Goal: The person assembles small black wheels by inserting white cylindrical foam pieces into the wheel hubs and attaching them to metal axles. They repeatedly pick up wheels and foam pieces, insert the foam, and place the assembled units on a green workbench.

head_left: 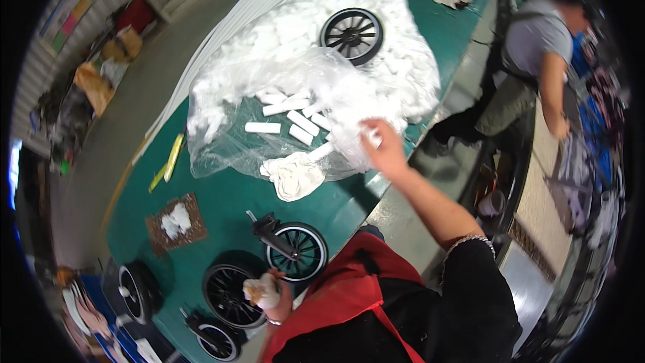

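My left hand [283,301] is closed round a crumpled white thing with brown patches [261,292], perhaps a stained rag. It is beside a large black spoked wheel [216,289] and just below a smaller wheel with a black fork [295,253]. My right hand [384,150] is smeared by motion at the near right edge of a clear plastic bag [222,151]. Something white shows among its fingers, but its kind is unclear. Short white cylinders [263,128] lie scattered at the bag's mouth, with a white cloth [295,176] in front of them.
The green table [235,203] also bears a brown mat with white scraps [176,220], a yellow-handled tool [173,154] and more wheels [138,292]. A black spoked wheel [351,35] rests on the heap of white pieces. Another person [537,47] works at a bench on the right.
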